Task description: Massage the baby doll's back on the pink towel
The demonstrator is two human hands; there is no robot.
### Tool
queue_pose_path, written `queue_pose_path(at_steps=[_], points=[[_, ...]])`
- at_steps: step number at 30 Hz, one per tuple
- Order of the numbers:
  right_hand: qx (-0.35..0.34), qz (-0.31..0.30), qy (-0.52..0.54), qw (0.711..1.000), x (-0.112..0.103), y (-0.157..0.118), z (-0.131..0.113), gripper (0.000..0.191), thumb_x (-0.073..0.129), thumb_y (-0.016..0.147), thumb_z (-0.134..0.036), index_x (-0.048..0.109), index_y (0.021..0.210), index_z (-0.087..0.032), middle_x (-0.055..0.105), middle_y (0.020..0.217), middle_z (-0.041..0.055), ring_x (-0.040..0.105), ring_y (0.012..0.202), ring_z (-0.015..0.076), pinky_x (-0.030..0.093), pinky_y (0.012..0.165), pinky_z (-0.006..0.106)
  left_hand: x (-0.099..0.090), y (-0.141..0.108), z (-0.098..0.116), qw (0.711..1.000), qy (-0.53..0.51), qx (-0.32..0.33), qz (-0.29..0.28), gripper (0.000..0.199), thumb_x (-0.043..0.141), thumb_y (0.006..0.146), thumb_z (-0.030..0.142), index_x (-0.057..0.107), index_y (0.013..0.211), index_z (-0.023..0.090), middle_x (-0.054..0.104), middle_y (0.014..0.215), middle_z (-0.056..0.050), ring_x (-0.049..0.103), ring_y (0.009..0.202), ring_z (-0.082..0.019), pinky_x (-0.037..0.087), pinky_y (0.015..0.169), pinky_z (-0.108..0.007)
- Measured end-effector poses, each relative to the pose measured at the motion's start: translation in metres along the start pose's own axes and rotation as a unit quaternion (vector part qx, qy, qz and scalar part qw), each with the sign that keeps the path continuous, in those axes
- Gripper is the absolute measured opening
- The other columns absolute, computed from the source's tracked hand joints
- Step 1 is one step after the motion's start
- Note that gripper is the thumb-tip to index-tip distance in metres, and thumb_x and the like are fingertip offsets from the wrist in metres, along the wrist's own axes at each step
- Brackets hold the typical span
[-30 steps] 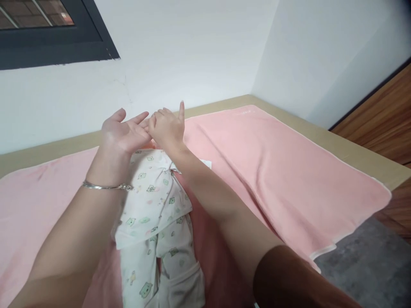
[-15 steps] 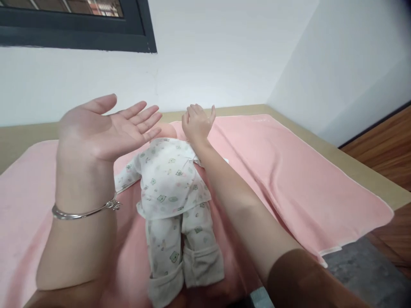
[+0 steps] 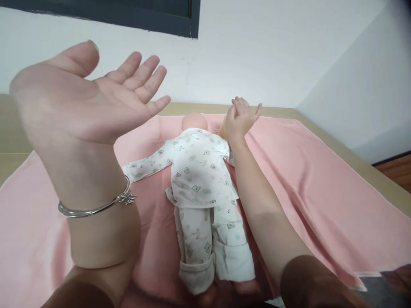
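Observation:
My left hand (image 3: 93, 98) is raised in the air at the left, palm up and fingers spread, with nothing in it. A silver bangle (image 3: 93, 209) circles its wrist. My right hand (image 3: 240, 119) is beyond the doll's shoulder on the right, back toward me, most fingers curled and one sticking out. A small yellowish thing (image 3: 222, 128) shows along its left edge, mostly hidden; its kind cannot be made out. Between my arms a baby doll (image 3: 194, 122) lies stretched out, wearing a white printed top (image 3: 201, 171) and white printed trousers (image 3: 196, 239) with turned-up cuffs.
A pink blanket (image 3: 289, 171) lies under the doll across a light wooden surface (image 3: 272, 112). White walls (image 3: 244, 55) rise behind and at the right. A dark window frame (image 3: 144, 21) is at the upper left, brown wood (image 3: 396, 173) at the right edge.
My left hand has come up and closer to the camera, still palm up. My right hand and the doll appear farther right as the view shifts left. The yellowish thing now shows.

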State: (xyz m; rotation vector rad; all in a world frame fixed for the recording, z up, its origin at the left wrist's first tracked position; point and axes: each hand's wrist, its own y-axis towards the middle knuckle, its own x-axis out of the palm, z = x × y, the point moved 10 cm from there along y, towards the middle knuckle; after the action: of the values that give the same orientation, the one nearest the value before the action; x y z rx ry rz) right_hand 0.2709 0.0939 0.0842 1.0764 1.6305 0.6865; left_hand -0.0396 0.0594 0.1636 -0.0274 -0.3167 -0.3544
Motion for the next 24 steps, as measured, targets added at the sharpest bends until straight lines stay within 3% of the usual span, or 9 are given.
queue_pose_path(at_steps=[2, 3, 6, 8, 12, 14, 17, 20, 24], points=[[-0.006, 0.006, 0.003, 1.0, 0.002, 0.0, 0.004, 0.049, 0.025, 0.098, -0.021, 0.072, 0.114, -0.022, 0.07, 0.126, 0.0116, 0.06, 0.131, 0.024, 0.011, 0.123, 0.068, -0.015, 0.002, 0.007, 0.998, 0.041, 0.034, -0.02, 0.057, 0.005, 0.104, 0.04, 0.057, 0.126, 0.032, 0.058, 0.143, 0.013, 0.02, 0.155, -0.011, 0.042, 0.119, -0.032], [-0.011, 0.006, 0.001, 1.0, 0.003, 0.0, 0.005, 0.05, 0.024, 0.099, -0.022, 0.072, 0.114, -0.022, 0.07, 0.126, 0.0115, 0.06, 0.131, 0.0241, 0.011, 0.123, 0.068, -0.019, 0.003, 0.01, 0.998, 0.029, 0.054, -0.034, 0.056, 0.007, 0.105, 0.04, 0.057, 0.126, 0.03, 0.059, 0.143, 0.013, 0.021, 0.156, -0.011, 0.042, 0.12, -0.034], [-0.027, 0.004, -0.011, 1.0, 0.006, -0.001, 0.004, 0.051, 0.022, 0.1, -0.023, 0.071, 0.116, -0.022, 0.069, 0.127, 0.0121, 0.058, 0.133, 0.0247, 0.013, 0.122, 0.069, -0.019, 0.001, 0.015, 0.995, -0.035, 0.081, -0.051, 0.059, 0.003, 0.107, 0.037, 0.059, 0.12, 0.022, 0.063, 0.137, 0.01, 0.034, 0.151, -0.01, 0.047, 0.116, -0.036], [-0.035, 0.0, -0.015, 0.999, 0.007, -0.001, 0.002, 0.051, 0.022, 0.101, -0.024, 0.07, 0.117, -0.023, 0.068, 0.129, 0.0122, 0.058, 0.134, 0.0249, 0.013, 0.121, 0.07, -0.014, 0.0, 0.009, 0.997, -0.057, 0.052, 0.0, 0.061, 0.0, 0.107, 0.038, 0.059, 0.116, 0.024, 0.066, 0.131, 0.011, 0.043, 0.145, -0.009, 0.051, 0.109, -0.029], [-0.034, -0.013, -0.009, 0.999, 0.006, -0.002, -0.004, 0.052, 0.02, 0.102, -0.024, 0.071, 0.116, -0.023, 0.067, 0.131, 0.0113, 0.056, 0.136, 0.0249, 0.011, 0.12, 0.073, 0.014, -0.006, -0.019, 0.975, -0.186, -0.044, 0.113, 0.056, 0.007, 0.109, 0.035, 0.055, 0.127, 0.012, 0.069, 0.126, -0.003, 0.065, 0.126, -0.015, 0.055, 0.102, -0.037], [-0.032, -0.019, -0.005, 0.999, 0.003, -0.001, -0.007, 0.053, 0.019, 0.103, -0.025, 0.071, 0.116, -0.022, 0.066, 0.134, 0.012, 0.054, 0.138, 0.0262, 0.012, 0.119, 0.075, 0.036, -0.003, -0.038, 0.964, -0.223, -0.099, 0.104, 0.054, 0.011, 0.107, 0.033, 0.053, 0.132, 0.009, 0.067, 0.129, -0.007, 0.063, 0.127, -0.019, 0.053, 0.102, -0.038], [-0.032, -0.026, 0.007, 0.999, -0.005, 0.006, -0.017, 0.058, 0.014, 0.104, -0.029, 0.07, 0.117, -0.02, 0.062, 0.14, 0.0139, 0.049, 0.143, 0.0296, 0.013, 0.117, 0.077, 0.061, 0.007, -0.065, 0.962, -0.218, -0.157, 0.053, 0.054, 0.015, 0.103, 0.033, 0.045, 0.145, 0.016, 0.059, 0.143, -0.008, 0.052, 0.139, -0.024, 0.05, 0.109, -0.043], [-0.03, -0.059, 0.056, 0.996, -0.016, 0.014, -0.041, 0.068, 0.005, 0.104, -0.03, 0.069, 0.123, -0.017, 0.059, 0.143, 0.015, 0.046, 0.145, 0.0311, 0.017, 0.117, 0.076, 0.072, 0.016, -0.083, 0.966, -0.193, -0.172, 0.027, 0.056, 0.025, 0.1, 0.036, 0.035, 0.154, 0.023, 0.048, 0.155, -0.009, 0.042, 0.148, -0.029, 0.049, 0.113, -0.049], [-0.037, -0.19, 0.15, 0.97, -0.033, 0.005, -0.108, 0.069, 0.001, 0.104, -0.028, 0.06, 0.138, -0.016, 0.056, 0.148, 0.0107, 0.04, 0.149, 0.0269, 0.026, 0.122, 0.065, 0.083, 0.013, -0.079, 0.972, -0.163, -0.17, -0.001, 0.056, 0.036, 0.1, 0.042, 0.04, 0.151, 0.021, 0.046, 0.155, -0.01, 0.036, 0.149, -0.039, 0.05, 0.109, -0.061]])
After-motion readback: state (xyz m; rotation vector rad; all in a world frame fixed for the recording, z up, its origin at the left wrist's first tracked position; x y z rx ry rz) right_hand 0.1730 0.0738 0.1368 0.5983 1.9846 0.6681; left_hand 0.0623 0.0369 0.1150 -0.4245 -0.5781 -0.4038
